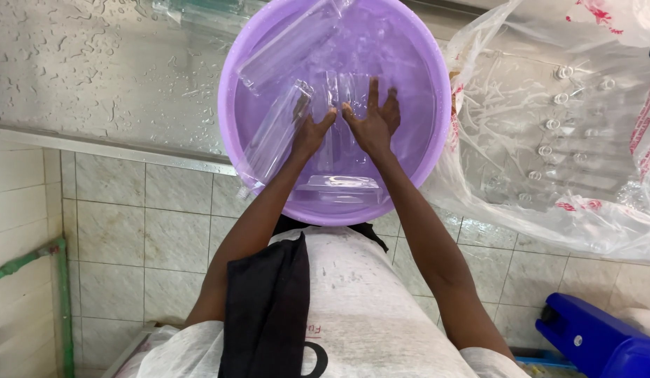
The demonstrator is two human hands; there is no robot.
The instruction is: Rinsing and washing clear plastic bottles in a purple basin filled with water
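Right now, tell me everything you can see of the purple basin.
The purple basin is round, smooth plastic by its look, with a rolled rim. It sits on a wet counter, its near edge jutting over tiled wall. It holds water and several clear plastic pieces. The left hand and right hand are inside it. A clear bag touches its right side.

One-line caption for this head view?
Both hands, left hand and right hand, submerged among clear plastic pieces in a purple basin.

place: wash area | wet steel counter (94, 63) | tiled wall (129, 231) | purple basin (230, 105)
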